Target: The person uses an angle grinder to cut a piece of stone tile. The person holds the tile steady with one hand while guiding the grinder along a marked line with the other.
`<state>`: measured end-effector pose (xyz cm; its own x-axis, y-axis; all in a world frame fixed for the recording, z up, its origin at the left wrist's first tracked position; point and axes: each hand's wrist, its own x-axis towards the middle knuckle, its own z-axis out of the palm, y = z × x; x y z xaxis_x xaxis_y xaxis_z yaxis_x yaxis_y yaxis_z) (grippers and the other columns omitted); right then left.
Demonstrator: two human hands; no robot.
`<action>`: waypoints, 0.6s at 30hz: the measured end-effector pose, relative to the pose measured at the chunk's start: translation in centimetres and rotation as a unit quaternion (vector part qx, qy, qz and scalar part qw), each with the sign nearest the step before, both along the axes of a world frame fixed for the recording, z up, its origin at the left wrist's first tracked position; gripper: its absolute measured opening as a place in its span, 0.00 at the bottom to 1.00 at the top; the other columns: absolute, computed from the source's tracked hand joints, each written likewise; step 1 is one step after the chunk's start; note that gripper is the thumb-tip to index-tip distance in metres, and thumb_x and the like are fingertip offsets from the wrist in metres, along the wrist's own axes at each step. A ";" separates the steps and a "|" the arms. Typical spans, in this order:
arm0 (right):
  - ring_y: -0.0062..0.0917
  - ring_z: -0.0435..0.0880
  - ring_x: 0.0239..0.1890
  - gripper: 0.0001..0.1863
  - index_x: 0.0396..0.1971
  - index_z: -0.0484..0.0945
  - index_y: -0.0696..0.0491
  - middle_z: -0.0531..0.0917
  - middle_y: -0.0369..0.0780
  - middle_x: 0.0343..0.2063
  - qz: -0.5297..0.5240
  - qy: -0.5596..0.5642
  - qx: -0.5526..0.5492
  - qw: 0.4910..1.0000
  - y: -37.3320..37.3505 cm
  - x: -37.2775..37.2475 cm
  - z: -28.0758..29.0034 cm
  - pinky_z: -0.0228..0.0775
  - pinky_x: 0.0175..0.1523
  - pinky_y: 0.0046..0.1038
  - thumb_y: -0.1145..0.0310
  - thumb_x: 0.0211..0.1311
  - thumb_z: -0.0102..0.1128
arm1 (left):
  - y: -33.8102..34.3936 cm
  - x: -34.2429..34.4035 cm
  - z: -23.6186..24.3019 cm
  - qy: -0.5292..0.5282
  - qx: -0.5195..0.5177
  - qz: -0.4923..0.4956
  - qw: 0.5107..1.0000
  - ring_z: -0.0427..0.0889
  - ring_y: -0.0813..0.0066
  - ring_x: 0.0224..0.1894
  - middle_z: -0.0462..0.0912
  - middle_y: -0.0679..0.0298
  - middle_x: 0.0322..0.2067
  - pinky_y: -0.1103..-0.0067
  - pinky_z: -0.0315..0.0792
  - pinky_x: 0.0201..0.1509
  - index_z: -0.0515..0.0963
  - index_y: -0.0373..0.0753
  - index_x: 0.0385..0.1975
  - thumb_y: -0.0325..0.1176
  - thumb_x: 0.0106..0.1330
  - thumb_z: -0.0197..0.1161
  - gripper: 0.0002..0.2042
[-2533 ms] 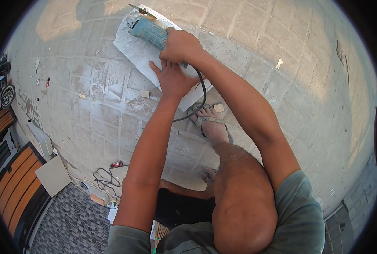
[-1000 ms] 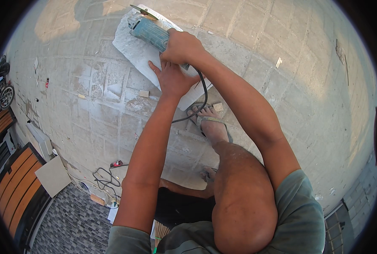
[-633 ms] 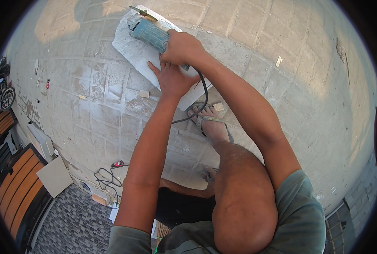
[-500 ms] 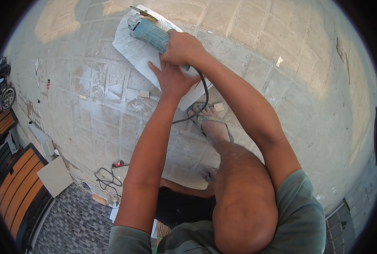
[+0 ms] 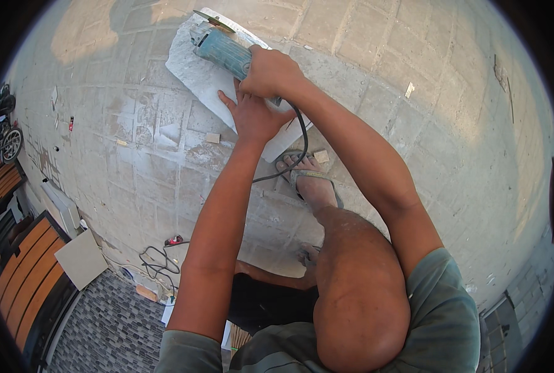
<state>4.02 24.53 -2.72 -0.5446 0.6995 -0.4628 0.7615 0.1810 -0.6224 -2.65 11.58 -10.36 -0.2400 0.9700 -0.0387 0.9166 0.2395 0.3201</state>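
My right hand (image 5: 270, 73) grips a teal angle grinder (image 5: 221, 53), whose cutting disc (image 5: 214, 20) is at the tool's far end, over a white, rough-edged slab (image 5: 196, 78) on the paving. Beside and partly beneath that hand, my left hand (image 5: 255, 118) lies on the slab with thumb and fingers spread; some fingertips are hidden under the tool. A black cord (image 5: 298, 146) curves from the grinder's rear down across the slab toward my foot.
My sandalled foot (image 5: 311, 183) is below the slab, near small tile scraps (image 5: 321, 156). At left are orange slatted panels (image 5: 28, 267), a leaning beige tile (image 5: 81, 258), tangled cord (image 5: 155, 264) and a wheeled vehicle (image 5: 6, 140). Pale pavers (image 5: 382, 37) surround me.
The grinder and my right hand have shifted slightly to the right and down. My left hand stays spread on the slab, almost unmoved.
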 end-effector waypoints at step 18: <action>0.47 0.90 0.47 0.30 0.49 0.77 0.61 0.88 0.54 0.41 -0.008 0.005 -0.007 1.000 -0.2 0.3 0.0 0.83 0.51 0.41 0.60 0.46 0.70 | 0.4 0.0 0.5 -0.029 -0.066 0.006 0.997 0.53 0.43 0.80 0.70 0.55 0.73 0.36 0.25 0.78 0.64 0.43 0.75 0.65 0.43 0.79 0.57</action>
